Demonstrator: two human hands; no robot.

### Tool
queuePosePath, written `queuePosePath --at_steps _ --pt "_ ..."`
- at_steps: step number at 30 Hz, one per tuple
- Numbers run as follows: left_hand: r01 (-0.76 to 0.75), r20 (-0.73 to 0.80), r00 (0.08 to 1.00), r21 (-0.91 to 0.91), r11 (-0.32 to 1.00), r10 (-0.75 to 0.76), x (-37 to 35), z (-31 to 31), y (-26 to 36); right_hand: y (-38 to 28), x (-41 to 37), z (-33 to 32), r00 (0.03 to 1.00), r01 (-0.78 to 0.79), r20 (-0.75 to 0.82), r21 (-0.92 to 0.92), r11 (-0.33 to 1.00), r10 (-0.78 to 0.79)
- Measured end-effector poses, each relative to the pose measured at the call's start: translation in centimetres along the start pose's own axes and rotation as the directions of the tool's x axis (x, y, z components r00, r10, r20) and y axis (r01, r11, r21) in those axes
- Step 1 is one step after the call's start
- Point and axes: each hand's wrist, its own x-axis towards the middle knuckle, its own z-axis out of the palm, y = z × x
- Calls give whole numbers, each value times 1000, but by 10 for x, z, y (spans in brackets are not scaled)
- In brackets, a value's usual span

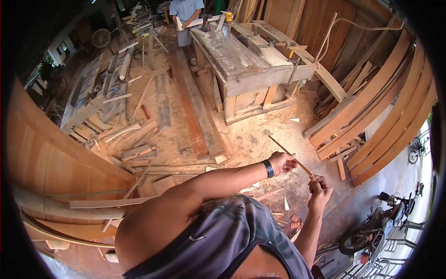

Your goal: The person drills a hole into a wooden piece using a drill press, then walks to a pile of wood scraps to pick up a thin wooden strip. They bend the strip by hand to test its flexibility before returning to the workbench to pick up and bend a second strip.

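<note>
Both of my hands hold one thin wooden stick (277,143), which slants from upper left to lower right above the sawdust-covered floor. My left hand (282,162), with a dark watch on its wrist, pinches the stick near its middle. My right hand (319,188) is closed on the stick's lower end, close to my body. The upper end of the stick is free.
A large wooden workbench (260,60) stands ahead, and another person (186,18) holds a board at its far end. Long planks (197,116) and offcuts lie on the floor. Curved boards (390,111) lean at the right. A motorcycle (371,232) is parked at lower right.
</note>
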Motion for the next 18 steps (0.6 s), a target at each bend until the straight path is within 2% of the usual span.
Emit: queuePosePath --at_steps 2,3,4,5,6,7,8,10,11,12,13,14,15,17,18 --pt "124 51 992 -103 987 -119 4 -6 -27 1 11 8 999 -33 -10 7 999 33" --pt "270 -11 963 22 963 -270 0 -2 -24 3 15 3 994 -107 23 28 994 107" --pt "314 -42 949 210 926 -312 -4 -2 -19 6 17 -1 994 -106 32 26 994 105" --pt "48 -118 992 701 711 50 -8 -2 -16 10 17 -6 984 -173 46 44 984 171" --pt "-99 14 921 975 198 390 -15 4 -9 12 17 -8 970 -237 62 61 970 233" --pt "-249 146 720 967 56 679 -18 8 -9 14 15 -9 963 -262 61 13 965 261" --pt "-363 282 671 931 -28 686 -51 34 16 19 13 -8 962 -266 68 8 964 265" --pt "-632 713 417 673 -385 563 -76 59 40 30 7 -3 942 -313 124 -14 950 312" --pt "-696 813 427 575 -430 396 -64 55 37 30 3 3 934 -334 144 17 942 328" --pt "-713 824 492 567 -412 282 -55 53 34 30 1 7 928 -339 166 -2 941 335" --pt "-668 739 672 632 -393 47 -60 61 44 28 -1 12 935 -322 152 -20 947 321" --pt "-611 587 787 694 -381 -191 -66 68 55 26 -3 16 941 -305 142 -41 951 308" --pt "-589 578 801 718 -370 -154 -64 67 55 23 -7 19 939 -302 147 -75 950 310" --pt "-636 563 769 618 -462 -304 -54 66 53 32 -15 26 945 -270 146 -154 951 292" --pt "-625 559 777 634 -456 -289 -43 68 47 37 -19 28 960 -228 115 -212 950 256"
